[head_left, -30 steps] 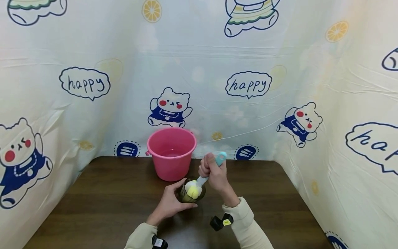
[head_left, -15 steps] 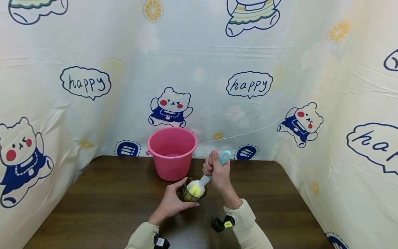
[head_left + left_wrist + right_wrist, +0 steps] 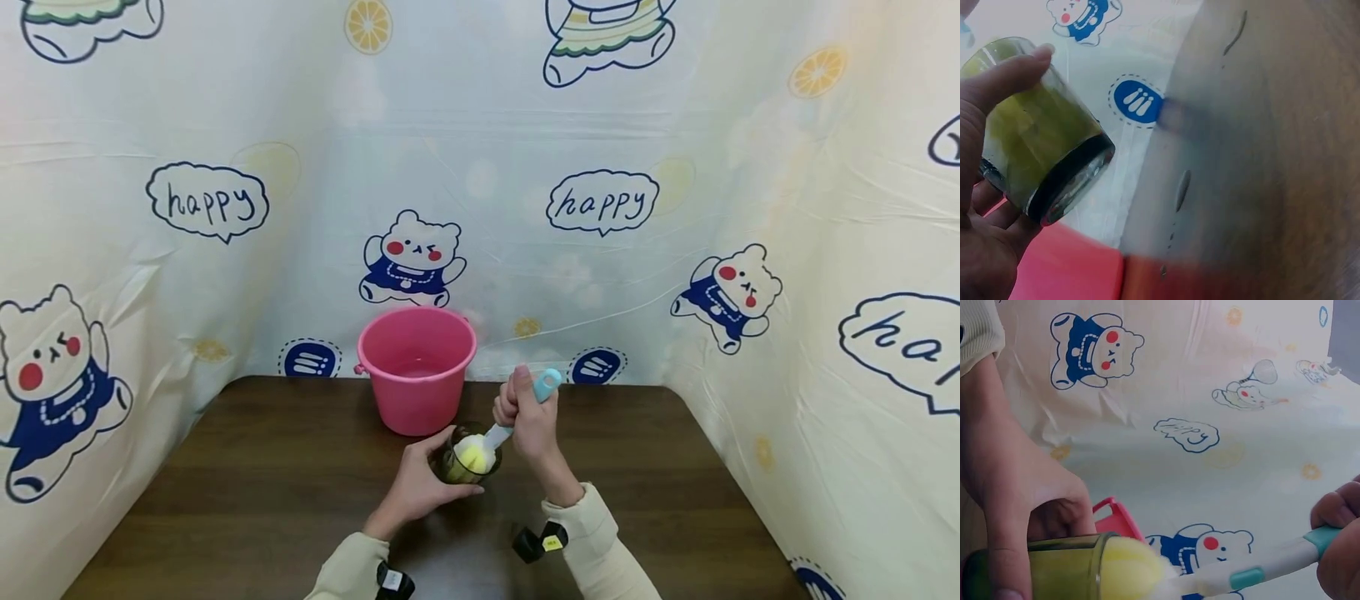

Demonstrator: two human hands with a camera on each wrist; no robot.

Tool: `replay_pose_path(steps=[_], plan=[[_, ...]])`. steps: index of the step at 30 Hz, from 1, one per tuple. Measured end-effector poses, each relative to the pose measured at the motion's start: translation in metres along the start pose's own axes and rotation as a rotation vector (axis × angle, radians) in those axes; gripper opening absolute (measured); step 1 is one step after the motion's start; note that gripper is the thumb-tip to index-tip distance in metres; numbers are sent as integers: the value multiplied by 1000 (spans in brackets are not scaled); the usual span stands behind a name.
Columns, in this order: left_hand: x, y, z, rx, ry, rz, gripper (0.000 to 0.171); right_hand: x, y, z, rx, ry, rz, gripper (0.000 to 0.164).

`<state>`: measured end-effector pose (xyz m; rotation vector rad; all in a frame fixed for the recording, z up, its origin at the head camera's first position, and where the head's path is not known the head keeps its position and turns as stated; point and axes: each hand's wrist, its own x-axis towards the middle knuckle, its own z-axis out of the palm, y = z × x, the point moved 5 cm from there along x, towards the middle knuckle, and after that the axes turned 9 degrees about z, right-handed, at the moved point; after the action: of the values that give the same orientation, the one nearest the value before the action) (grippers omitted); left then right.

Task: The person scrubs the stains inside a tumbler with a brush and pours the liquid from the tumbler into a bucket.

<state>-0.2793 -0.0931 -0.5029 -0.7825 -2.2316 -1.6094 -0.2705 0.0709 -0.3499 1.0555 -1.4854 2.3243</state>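
My left hand [image 3: 420, 486] grips a dark-tinted clear glass [image 3: 1047, 131], thumb on one side and fingers round the other. The glass lies tilted, its thick base towards the left wrist camera. In its mouth sits the yellow-and-white sponge head [image 3: 1132, 569] of a cup brush; part of the sponge shows through the glass wall. My right hand [image 3: 529, 417] holds the brush by its white and light-blue handle [image 3: 1260, 569], fist wrapped round it, with the looped blue end [image 3: 548, 382] sticking out above the thumb.
A pink bucket [image 3: 417, 400] stands at the back of the brown wooden table [image 3: 285, 483], just beyond the glass. Wet spots [image 3: 1183, 190] mark the tabletop. A printed curtain [image 3: 480, 167] hangs behind the table and along both sides.
Both hands, with the glass and brush, have shifted slightly to the right. The sponge stays at the glass's mouth, and the bucket has not moved on the table.
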Motion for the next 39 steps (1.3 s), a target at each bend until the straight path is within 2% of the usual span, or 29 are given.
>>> replay_pose_path(steps=[4, 6, 8, 10, 12, 14, 16, 20, 22, 24, 27, 29, 31, 36, 39], plan=[[0, 0, 3, -20, 8, -21, 91, 1, -1, -9, 41, 140, -46, 50], [1, 0, 0, -31, 20, -16, 91, 1, -1, -13, 32, 176, -71, 49], [3, 0, -3, -28, 35, 14, 91, 1, -2, -14, 8, 151, -81, 49], [4, -1, -6, -20, 41, 40, 91, 1, -3, -12, -2, 83, -74, 49], [4, 0, -7, -10, 40, 56, 91, 0, -4, -7, 2, 19, -59, 49], [4, 2, -6, -10, 29, 66, 92, 1, -5, -3, 21, -9, -43, 49], [4, 2, -4, -18, 17, 52, 91, 2, -7, -2, 37, 18, -43, 49], [2, 1, -3, -37, 18, 6, 91, 3, -11, -5, 26, 136, -81, 49], [2, 0, -5, -31, 25, 7, 91, 3, -13, -6, 4, 148, -99, 50], [2, 0, -6, -26, 35, 18, 91, 2, -14, -6, -14, 106, -100, 49], [1, -1, -7, -22, 45, 34, 92, -1, -12, -1, -9, -8, -67, 50], [1, -2, -5, -32, 33, 27, 92, -1, -11, 2, 4, -47, -52, 49], [0, -2, -2, -44, 15, 14, 91, -1, -10, 2, 22, -25, -49, 49], [1, -2, -1, -64, 7, 1, 90, 0, -14, -5, 13, 119, -107, 50], [3, -2, -5, -49, 28, 35, 91, 0, -17, -6, -5, 99, -116, 50]])
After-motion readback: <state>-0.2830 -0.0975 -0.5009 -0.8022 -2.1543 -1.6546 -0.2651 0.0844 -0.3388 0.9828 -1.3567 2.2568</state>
